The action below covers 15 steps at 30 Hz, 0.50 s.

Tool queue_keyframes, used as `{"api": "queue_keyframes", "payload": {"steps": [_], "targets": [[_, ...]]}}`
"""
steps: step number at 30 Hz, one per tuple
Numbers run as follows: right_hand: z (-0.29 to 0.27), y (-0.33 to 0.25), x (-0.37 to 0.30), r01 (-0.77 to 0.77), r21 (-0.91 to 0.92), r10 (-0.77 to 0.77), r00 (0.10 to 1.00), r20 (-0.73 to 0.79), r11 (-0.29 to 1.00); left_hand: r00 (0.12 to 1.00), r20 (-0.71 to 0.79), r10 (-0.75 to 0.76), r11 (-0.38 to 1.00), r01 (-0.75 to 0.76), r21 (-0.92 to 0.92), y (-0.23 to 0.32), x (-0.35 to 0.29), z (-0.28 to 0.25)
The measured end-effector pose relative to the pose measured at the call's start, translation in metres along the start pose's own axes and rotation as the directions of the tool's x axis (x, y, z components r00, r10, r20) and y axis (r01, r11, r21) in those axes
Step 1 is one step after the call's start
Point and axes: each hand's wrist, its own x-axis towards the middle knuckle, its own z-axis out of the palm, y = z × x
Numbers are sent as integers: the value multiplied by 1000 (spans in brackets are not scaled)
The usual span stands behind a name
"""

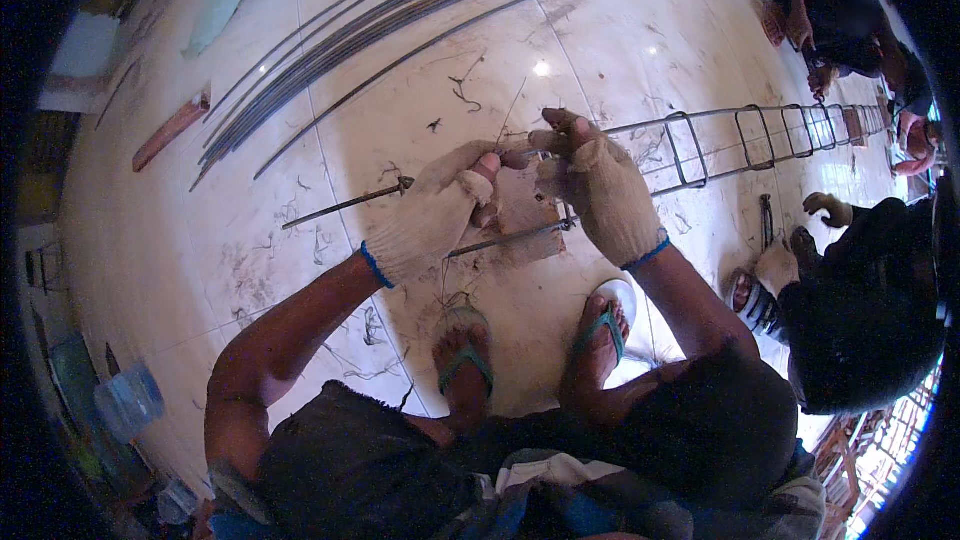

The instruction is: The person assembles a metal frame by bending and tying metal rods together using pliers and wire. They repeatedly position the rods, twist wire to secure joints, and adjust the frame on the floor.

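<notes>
A long steel rebar cage runs away to the right, its square stirrups spaced along long bars. At its near end, my left hand, in a worn knitted glove with bare fingertips, is pinched closed at the upper bar. A thin wire rises from those fingertips. My right hand, gloved alike, curls its fingers close beside them over the same bar; what they hold is hidden. Below the hands, the lower bar crosses a flat brownish piece on the floor.
Several long loose rods lie in a curved bundle beyond my hands. A reddish-brown block lies at the left. Wire scraps litter the tiled floor. Co-workers crouch along the right, near a hand tool.
</notes>
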Motion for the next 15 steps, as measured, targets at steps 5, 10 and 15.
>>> {"api": "queue_keyframes", "payload": {"steps": [5, 10, 15], "targets": [[0, 4, 5, 95, -58, -97, 995, -26, 994, 1000, -23, 1, 999, 0, 33, -1, -1, 6], [2, -11, -2, 113, -366, -92, 993, 75, 924, 993, -13, -118, 992, 118, 39, 4, 1, 13], [5, -11, -4, 261, -426, -211, 964, 161, 866, 976, -74, -207, 921, 220, 322, 35, -6, 17]]}}
